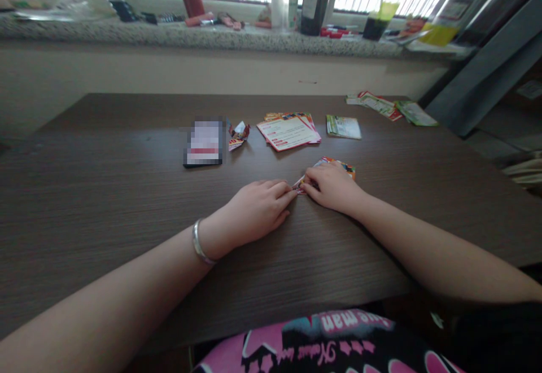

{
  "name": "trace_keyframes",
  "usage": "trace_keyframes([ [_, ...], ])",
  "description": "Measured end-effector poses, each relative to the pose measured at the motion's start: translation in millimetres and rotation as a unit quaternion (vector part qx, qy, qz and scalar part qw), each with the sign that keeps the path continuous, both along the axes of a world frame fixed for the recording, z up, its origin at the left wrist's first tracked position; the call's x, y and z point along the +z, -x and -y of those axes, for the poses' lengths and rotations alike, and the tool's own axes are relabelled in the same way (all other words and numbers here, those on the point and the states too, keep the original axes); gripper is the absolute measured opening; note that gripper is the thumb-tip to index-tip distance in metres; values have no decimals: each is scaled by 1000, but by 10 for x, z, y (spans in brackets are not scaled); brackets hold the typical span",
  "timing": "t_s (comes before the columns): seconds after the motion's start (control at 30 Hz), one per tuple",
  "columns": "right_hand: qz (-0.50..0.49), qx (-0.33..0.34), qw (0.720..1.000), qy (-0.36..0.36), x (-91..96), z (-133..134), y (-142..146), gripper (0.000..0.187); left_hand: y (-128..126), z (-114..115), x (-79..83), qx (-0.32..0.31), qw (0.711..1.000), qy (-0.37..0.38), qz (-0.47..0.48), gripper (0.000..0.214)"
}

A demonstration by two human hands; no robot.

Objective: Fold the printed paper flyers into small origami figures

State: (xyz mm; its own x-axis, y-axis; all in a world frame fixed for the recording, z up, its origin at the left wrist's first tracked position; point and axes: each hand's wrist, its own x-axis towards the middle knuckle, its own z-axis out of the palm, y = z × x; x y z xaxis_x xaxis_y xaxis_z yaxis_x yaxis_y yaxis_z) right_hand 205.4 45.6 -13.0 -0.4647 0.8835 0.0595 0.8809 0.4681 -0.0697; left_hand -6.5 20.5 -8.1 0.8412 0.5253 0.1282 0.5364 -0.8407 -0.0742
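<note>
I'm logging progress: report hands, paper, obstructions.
Left hand touching patterned paper; right hand on it. Paper on table, partly covered by right hand. Card stack beyond, not in the way.

The left arm (127, 288) and the right arm (427, 243) are bare where they show, and so are the left hand (260, 209) and the right hand (334, 187). A shiny silver bracelet (197, 242) goes round the left wrist. It is smooth, plain and a bit wide. The shirt (406, 342) is black and bright pink, with a blue-grey patch. It has fat pale letters, curly pink writing and little pink stars. Big pink shapes with white edges are on it too. Some words are hard to read.
</note>
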Motion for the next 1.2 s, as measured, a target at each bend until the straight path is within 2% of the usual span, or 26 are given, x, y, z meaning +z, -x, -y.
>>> trace_keyframes([
  [0.47,6,3,1000,-8,-9,-7,7,24,-43,20,-7,5,1000,-15,-13,35],
  [0.67,5,2,1000,-14,-13,-2,6,24,-46,38,36,31,999,10,-10,35],
  [0.93,-7,7,1000,-16,-65,-16,-30,24,-2,23,79,46,998,8,-45,31],
  [1.2,-13,9,1000,-26,-53,-17,-18,24,-1,67,48,28,998,-25,-55,25],
])
